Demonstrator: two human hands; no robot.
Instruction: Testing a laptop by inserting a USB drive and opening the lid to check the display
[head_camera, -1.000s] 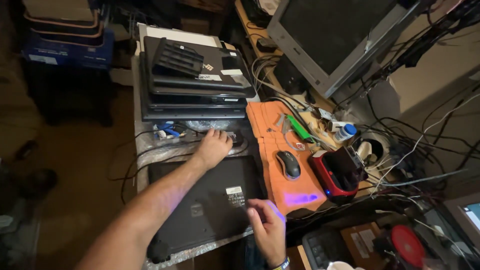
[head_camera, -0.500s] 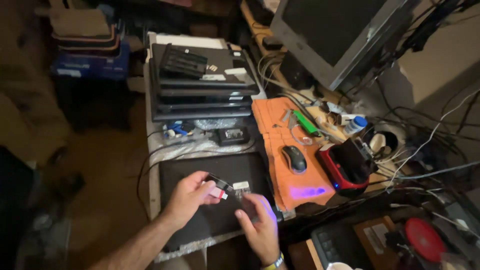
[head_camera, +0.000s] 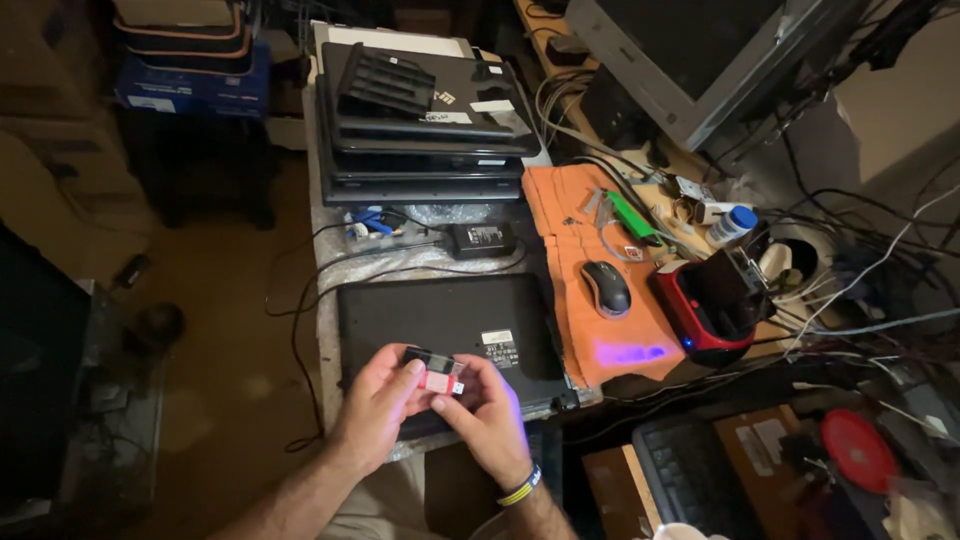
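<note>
One small card reader (head_camera: 434, 372), held between two hands: left hand (head_camera: 377, 410) and right hand (head_camera: 487, 417) fingers clamped on it; one mouse (head_camera: 606, 288) at two o'clock.

Black laptop (head_camera: 450, 325), black mouse (head_camera: 606, 288) on an orange cloth (head_camera: 575, 215) with a purple glow. Red dock (head_camera: 712, 310), green tool (head_camera: 632, 216), blue-capped white bottle (head_camera: 732, 224), yellow-and-black wristband (head_camera: 520, 488). The small device (head_camera: 435, 372) is black and pinkish-red.

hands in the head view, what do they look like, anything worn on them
Both forearms are bare, with no sleeves in view. The left hand wears nothing: no glove, ring or watch shows. The right hand is also gloveless, but its wrist carries a thin band, dark with a yellow stripe.
</note>
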